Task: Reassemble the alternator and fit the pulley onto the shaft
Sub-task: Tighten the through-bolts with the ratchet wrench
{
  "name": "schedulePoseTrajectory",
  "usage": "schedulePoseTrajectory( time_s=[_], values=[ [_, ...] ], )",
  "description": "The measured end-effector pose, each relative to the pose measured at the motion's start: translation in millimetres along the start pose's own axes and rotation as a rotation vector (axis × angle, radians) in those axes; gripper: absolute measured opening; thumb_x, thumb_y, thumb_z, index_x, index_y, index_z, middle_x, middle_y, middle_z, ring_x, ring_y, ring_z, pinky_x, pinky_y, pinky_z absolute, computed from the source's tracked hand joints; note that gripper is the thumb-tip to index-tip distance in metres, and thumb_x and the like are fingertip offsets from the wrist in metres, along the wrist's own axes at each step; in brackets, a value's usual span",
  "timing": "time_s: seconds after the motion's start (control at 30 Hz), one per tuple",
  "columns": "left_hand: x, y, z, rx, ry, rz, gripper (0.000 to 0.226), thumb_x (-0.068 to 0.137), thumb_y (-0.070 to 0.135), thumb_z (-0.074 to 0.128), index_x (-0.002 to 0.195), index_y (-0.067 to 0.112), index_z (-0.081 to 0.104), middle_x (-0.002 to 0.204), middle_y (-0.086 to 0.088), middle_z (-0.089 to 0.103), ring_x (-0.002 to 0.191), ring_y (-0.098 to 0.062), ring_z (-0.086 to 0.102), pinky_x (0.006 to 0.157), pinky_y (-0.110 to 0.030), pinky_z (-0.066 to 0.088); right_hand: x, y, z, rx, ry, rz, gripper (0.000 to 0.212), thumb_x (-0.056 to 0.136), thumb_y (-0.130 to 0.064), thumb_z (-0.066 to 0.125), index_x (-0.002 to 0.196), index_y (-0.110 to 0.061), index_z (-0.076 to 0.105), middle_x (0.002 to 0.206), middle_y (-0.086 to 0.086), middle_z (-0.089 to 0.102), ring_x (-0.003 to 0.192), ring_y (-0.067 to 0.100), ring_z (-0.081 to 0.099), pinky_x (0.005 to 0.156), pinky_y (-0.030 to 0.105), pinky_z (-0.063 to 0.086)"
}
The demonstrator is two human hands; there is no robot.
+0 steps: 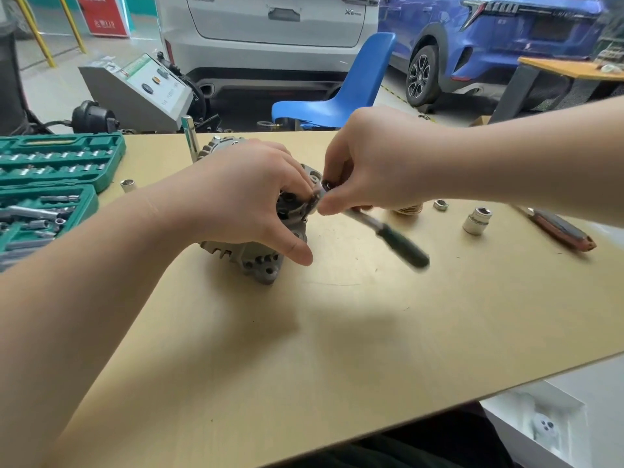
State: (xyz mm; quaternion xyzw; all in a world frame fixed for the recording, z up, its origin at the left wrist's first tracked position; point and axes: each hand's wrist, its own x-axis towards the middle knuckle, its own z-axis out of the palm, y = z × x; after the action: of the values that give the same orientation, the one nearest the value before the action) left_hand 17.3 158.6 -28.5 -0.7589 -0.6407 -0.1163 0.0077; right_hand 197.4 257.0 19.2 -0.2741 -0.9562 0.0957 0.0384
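At the far left, a green socket case (50,170) is lying open on the worktop (337,332), with a loose socket (128,185) standing just beside it. Moving right, the alternator (256,258) is sitting near the middle of the worktop, resting on its cast housing with one end face turned toward the right. The left hand (250,201) is curling over the top of it, fingers gripping the housing and thumb pressing down its near side. It looks like a heavy, rigid metal lump, so it is likely staying put under its own weight; the ribbed casting and mounting lugs are giving the best purchase, while the finned edges are probably uncomfortable to squeeze hard. Next, the right hand (364,170) is pinching the head of a ratchet wrench (388,231) against the alternator's end face, its dark handle blurring as it angles down to the right. Whether a bolt is seated there is hidden by the fingers. Further right, what may be the pulley (410,209), a nut (440,205) and a larger socket (476,221) are waiting, well apart from the shaft. A red-handled tool (560,231) is lying at the far right.
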Motion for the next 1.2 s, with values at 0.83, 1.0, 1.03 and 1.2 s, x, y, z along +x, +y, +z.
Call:
schedulePoseTrajectory(
  time_s=[0.83, 1.0, 1.03, 1.2],
  values=[
    [-1, -1, 0, 0.024, -0.015, 0.042, 0.093, 0.056, 0.095, 0.056, 0.12, 0.032, 0.081, 0.114, 0.015, 0.074, 0.118, -0.012, 0.056, 0.096, -0.045, 0.055, -1, 6, -8, -0.694, -0.032, -0.544, 0.027, 0.105, -0.038, 0.059, 0.115, -0.017, 0.072, 0.1, 0.0, 0.07, 0.087, 0.028, 0.06, 0.079, 0.041, 0.05],
    [0, 0, -2, 0.03, -0.022, 0.008, 0.097, 0.052, 0.097, 0.056, 0.121, 0.033, 0.08, 0.118, 0.011, 0.072, 0.118, -0.015, 0.057, 0.097, -0.044, 0.055, 3, 0, -7, -0.501, -0.019, -0.341, 0.025, 0.098, -0.043, 0.07, 0.106, -0.021, 0.076, 0.089, -0.005, 0.072, 0.078, 0.023, 0.061, 0.075, 0.039, 0.055],
    [0, 0, -2, 0.031, -0.027, 0.005, 0.097, 0.052, 0.098, 0.056, 0.123, 0.035, 0.079, 0.119, 0.012, 0.072, 0.118, -0.015, 0.057, 0.096, -0.044, 0.055, 4, 0, -5, -0.343, -0.041, -0.179, 0.024, 0.092, -0.046, 0.076, 0.098, -0.023, 0.078, 0.079, -0.008, 0.073, 0.073, 0.018, 0.066, 0.072, 0.034, 0.057],
    [0, 0, -2, 0.006, -0.025, 0.003, 0.092, 0.054, 0.098, 0.055, 0.123, 0.041, 0.078, 0.119, 0.016, 0.073, 0.118, -0.011, 0.056, 0.094, -0.047, 0.057, 6, -12, -3, 0.352, -0.131, 0.265, 0.027, 0.081, -0.03, 0.09, 0.087, -0.008, 0.077, 0.066, 0.004, 0.077, 0.059, 0.019, 0.077, 0.056, 0.029, 0.065]
  ],
)
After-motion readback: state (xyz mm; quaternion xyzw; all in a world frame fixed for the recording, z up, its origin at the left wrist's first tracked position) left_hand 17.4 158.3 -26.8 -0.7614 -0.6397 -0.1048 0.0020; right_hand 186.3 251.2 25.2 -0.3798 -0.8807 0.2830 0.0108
